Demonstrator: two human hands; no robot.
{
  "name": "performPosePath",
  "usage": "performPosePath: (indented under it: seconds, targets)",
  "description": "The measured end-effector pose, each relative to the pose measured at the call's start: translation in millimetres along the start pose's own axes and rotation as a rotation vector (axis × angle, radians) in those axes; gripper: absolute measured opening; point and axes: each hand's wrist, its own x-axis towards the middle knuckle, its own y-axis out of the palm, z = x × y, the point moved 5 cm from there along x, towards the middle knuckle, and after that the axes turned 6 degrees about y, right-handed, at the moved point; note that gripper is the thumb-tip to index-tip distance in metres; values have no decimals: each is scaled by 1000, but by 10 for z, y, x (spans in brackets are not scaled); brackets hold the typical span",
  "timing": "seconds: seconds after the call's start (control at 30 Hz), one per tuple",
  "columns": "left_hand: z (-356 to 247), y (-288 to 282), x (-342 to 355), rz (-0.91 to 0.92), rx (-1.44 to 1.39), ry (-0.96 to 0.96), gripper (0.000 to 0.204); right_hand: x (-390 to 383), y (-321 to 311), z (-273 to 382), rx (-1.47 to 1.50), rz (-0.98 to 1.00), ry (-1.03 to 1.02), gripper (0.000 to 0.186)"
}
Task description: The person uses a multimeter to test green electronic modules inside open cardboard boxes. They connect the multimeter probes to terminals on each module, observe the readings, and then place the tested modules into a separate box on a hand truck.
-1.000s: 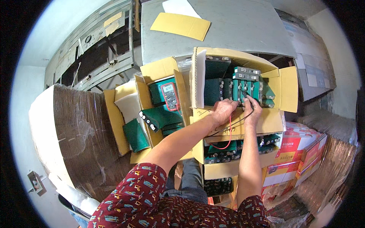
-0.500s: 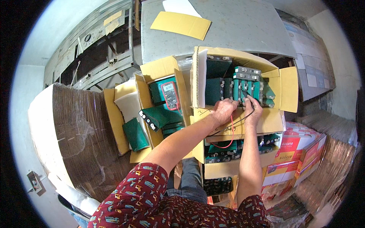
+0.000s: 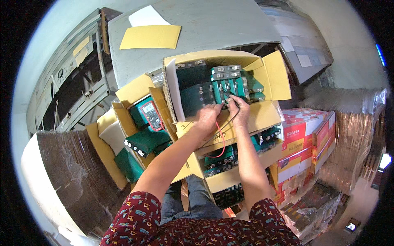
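Note:
My left hand (image 3: 207, 117) is closed at the near edge of an open cardboard box (image 3: 276, 78), pinching a test probe whose red lead (image 3: 224, 141) hangs in a loop below. Beside it, my right hand (image 3: 241, 111) grips the other probe, trailing a black lead (image 3: 232, 120). Both probe tips are over the metal terminals of green batteries with dark tops (image 3: 230, 87) standing in the box; whether they touch I cannot tell. To the left, a red-framed multimeter (image 3: 152, 115) lies on batteries in a second box, its screen lit.
Below my hands is another carton of batteries (image 3: 221, 163). A green battery (image 3: 147, 140) tilts out of the left box (image 3: 135, 87). Behind stands a grey sheet-topped surface (image 3: 213, 28) with a yellow cardboard piece (image 3: 150, 37). Red and white cartons (image 3: 297, 143) are stacked to the right.
The whole view has turned, so the boxes sit further left. Both hands stay at the same group of batteries with the probes still held.

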Motion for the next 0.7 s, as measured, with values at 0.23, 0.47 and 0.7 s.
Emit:
performPosePath:
  seconds: [0.23, 0.47, 0.7]
  targets:
    - [77, -20, -33, -97, -28, 74, 40, 76, -271, 135, -39, -50, 8, 27]
    - [28, -43, 17, -4, -45, 28, 35, 173, -249, 29, 7, 25, 28, 27]
    - [-37, -87, 17, -31, -62, 80, 35, 187, -241, -36, -10, 19, 54, 24]
